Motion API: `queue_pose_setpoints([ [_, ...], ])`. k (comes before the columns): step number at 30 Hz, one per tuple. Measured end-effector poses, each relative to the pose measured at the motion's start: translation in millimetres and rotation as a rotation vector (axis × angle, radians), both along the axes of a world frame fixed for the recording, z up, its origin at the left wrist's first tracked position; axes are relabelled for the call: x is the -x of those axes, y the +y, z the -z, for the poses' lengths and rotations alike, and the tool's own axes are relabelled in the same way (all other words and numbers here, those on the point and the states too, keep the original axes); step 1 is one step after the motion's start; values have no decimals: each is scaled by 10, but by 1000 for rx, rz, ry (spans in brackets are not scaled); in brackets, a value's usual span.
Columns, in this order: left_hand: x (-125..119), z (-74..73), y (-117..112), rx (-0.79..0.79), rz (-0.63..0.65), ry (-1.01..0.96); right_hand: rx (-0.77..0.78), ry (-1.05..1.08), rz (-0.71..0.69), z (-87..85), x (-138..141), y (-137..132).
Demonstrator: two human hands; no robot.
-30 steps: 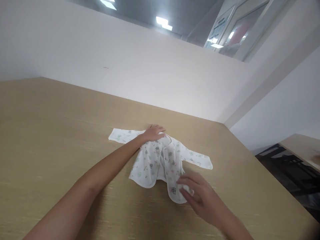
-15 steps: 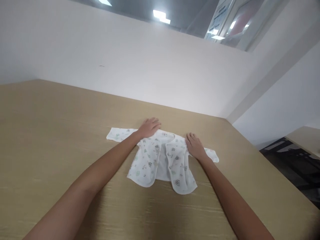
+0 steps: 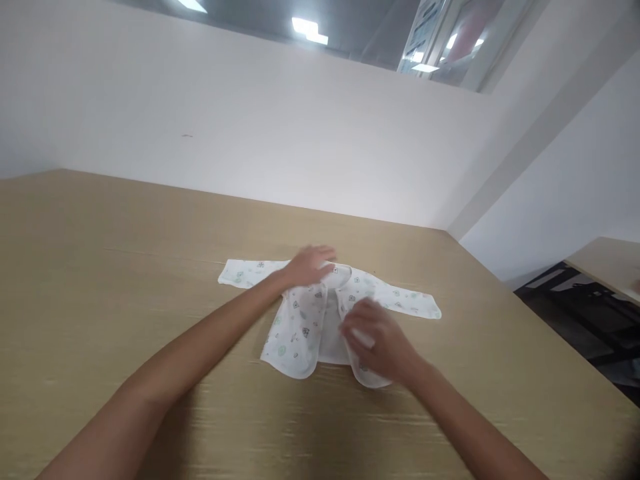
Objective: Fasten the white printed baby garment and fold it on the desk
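Observation:
A small white baby shirt (image 3: 300,327) with a green and grey print lies spread on the wooden table (image 3: 100,300), sleeves out to both sides and front flaps apart. My left hand (image 3: 310,264) rests flat with fingers stretched on the shirt's left shoulder by the collar. My right hand (image 3: 377,337) is over the right front flap, fingers curled and blurred by motion; whether they grip the cloth does not show.
A white wall (image 3: 250,133) runs along the table's far edge. The table's right edge (image 3: 525,313) drops off to a dark floor, with another light tabletop (image 3: 610,263) beyond it at the far right.
My right hand has come back from the shirt's right shoulder to the right front flap. My left hand has stayed by the collar. The view has shifted slightly.

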State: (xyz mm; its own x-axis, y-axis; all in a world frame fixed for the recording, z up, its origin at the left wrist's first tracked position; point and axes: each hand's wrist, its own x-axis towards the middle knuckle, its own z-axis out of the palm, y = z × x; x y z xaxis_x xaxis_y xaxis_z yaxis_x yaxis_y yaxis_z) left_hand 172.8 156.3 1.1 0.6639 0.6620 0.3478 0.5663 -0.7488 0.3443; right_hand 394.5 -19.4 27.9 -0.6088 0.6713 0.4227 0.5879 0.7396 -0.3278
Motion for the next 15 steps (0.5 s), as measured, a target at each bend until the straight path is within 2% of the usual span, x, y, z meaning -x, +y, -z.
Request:
queue_pose_setpoints([
  [1, -101, 22, -89, 28, 63, 52, 43, -54, -61, 14, 85, -166],
  [3, -229, 117, -208, 83, 92, 140, 71, -116, -83, 80, 187, -407],
  [6, -268, 295, -237, 78, 59, 213, 110, -174, -64, 171, 226, -562],
  [8, -257, 363, -208, 40, 55, 230, 114, -169, -62, 186, 230, -593],
  [11, -254, 330, -198, 12, 72, 233, 119, -135, -69, 152, 210, -592],
  [15, -164, 125, -282, 50, 27, 127, 126, 9, -20, 135, -40, -385],
])
